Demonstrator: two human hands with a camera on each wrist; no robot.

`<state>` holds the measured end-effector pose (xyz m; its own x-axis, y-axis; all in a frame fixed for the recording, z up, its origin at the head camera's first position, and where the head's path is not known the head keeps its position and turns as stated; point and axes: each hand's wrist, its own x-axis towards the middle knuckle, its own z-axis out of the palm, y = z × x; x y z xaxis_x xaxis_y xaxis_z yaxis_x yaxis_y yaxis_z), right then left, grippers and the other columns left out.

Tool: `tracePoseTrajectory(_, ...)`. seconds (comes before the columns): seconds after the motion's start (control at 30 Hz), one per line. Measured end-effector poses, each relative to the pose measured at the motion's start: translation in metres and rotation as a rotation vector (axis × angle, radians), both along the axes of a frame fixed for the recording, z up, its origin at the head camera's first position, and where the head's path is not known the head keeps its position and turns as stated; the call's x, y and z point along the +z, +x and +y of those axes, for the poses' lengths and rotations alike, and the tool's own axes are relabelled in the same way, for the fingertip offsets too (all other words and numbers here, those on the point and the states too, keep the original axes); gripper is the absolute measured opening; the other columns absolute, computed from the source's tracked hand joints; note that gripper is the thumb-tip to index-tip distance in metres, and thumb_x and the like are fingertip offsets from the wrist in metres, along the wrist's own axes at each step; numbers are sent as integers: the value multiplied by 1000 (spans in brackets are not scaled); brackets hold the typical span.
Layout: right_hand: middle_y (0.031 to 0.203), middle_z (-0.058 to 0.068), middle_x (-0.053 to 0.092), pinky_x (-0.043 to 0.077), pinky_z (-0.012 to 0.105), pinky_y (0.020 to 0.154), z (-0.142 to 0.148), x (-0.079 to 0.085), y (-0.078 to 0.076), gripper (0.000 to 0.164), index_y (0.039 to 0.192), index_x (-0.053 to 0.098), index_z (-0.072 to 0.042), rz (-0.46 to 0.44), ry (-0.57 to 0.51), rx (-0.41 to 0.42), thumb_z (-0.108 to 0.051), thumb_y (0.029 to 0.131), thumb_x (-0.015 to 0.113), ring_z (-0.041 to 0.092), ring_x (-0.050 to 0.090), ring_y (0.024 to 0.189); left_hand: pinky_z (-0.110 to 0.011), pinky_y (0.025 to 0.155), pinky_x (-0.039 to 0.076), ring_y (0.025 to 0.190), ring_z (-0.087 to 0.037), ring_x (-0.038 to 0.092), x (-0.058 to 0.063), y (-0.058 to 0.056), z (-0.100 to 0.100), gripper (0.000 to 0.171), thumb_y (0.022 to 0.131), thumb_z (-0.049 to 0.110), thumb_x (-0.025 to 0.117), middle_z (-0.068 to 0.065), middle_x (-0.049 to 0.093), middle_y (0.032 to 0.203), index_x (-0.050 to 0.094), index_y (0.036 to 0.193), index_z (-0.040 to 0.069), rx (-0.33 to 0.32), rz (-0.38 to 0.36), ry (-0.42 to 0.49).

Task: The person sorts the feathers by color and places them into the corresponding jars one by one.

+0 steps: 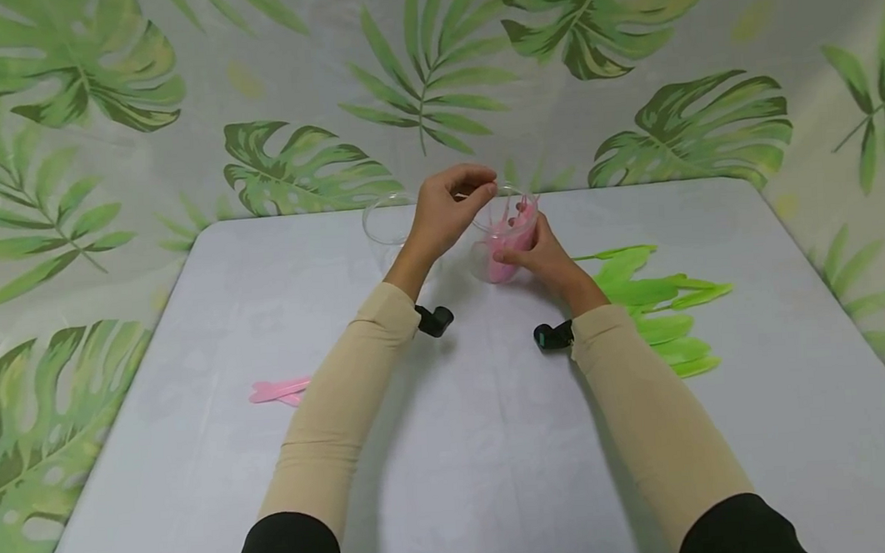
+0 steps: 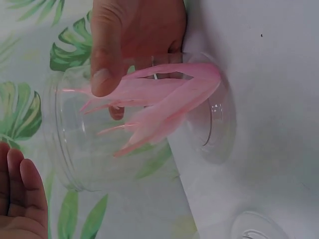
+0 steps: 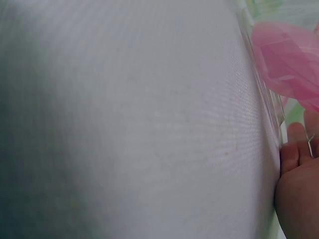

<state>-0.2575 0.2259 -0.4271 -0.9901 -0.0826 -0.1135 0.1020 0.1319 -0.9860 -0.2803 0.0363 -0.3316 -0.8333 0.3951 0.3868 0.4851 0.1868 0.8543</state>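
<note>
Near the back edge of the table, my right hand (image 1: 550,262) grips a clear plastic jar (image 1: 481,262) around its side. Several pink feathers (image 1: 511,239) stand inside it, quill tips toward the mouth. The left wrist view shows the right thumb across the jar wall, with the pink feathers (image 2: 169,99) bunched at one side. My left hand (image 1: 446,209) hovers by the jar's rim, fingers loosely bent. In its own wrist view, the left fingers (image 2: 25,194) hold nothing and stand apart from the jar. The right wrist view catches part of the right hand (image 3: 299,189) beside the pink feathers (image 3: 286,62).
A second clear jar (image 1: 387,229) stands left of the held one, partly behind my left hand. Several lime-green feathers (image 1: 663,327) lie to the right, partly covered by my right forearm. Pink feathers (image 1: 272,391) lie on the white table (image 1: 483,475) at left.
</note>
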Motion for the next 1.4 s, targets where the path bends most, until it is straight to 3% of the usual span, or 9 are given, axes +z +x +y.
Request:
tracePoseTrajectory(0.13,166,11,19,18,44,126,2,-4,-2,100,158,5,-19,18,10,-5,-19,86,74,25,19,154,-24,85,55,94,-15,68,0,5,-6,21,95,18,67,-9,73,109,72,112,7,-36,26,-30)
tracePoseTrajectory(0.27,166,10,19,18,44,127,1,-7,-3,99,158,5,-21,13,21,-4,-20,86,74,25,19,154,-25,83,55,91,-14,68,6,22,-28,20,94,18,68,-7,73,108,72,112,8,-103,85,-152)
tracePoseTrajectory(0.5,167,8,17,18,43,127,1,-6,-2,99,158,4,-22,0,-2,8,-13,87,73,24,17,155,-27,78,55,85,-14,67,13,55,-91,15,91,11,71,-7,75,100,73,106,7,-189,264,-310)
tracePoseTrajectory(0.63,167,10,17,16,42,127,0,-6,-1,100,159,4,-20,4,-31,9,-10,87,72,23,16,155,-29,76,55,84,-10,65,10,70,-135,13,89,8,73,-3,75,97,74,102,10,-183,307,-395)
tracePoseTrajectory(0.73,167,10,18,17,42,127,-1,-6,-1,100,158,4,-20,-1,-23,12,-11,87,72,23,17,155,-28,73,55,82,-6,64,1,84,-171,15,86,4,74,0,74,93,74,98,13,-155,324,-446)
tracePoseTrajectory(0.93,167,9,18,17,42,127,2,-4,-1,99,159,4,-22,7,7,6,-14,88,73,23,18,155,-22,69,53,78,0,61,-31,115,-227,21,83,-3,75,3,73,89,74,94,15,-114,273,-548)
tracePoseTrajectory(1.13,167,8,17,16,42,127,1,-1,-1,100,159,2,-24,-16,19,6,-17,89,73,23,16,155,-24,68,53,77,4,57,-51,143,-255,17,82,-1,75,4,72,87,74,93,12,-113,135,-707)
tracePoseTrajectory(1.23,167,9,17,16,43,127,0,-1,-1,100,159,2,-23,-20,5,7,-16,89,73,23,16,155,-26,69,54,77,2,58,-54,149,-262,18,81,-1,76,6,72,87,74,90,14,-98,136,-754)
tracePoseTrajectory(1.4,168,7,16,16,43,127,0,0,0,100,159,2,-25,-23,18,11,-18,89,73,23,16,155,-27,75,53,85,-5,60,-62,150,-264,24,80,2,78,14,70,90,74,87,24,-86,163,-800)
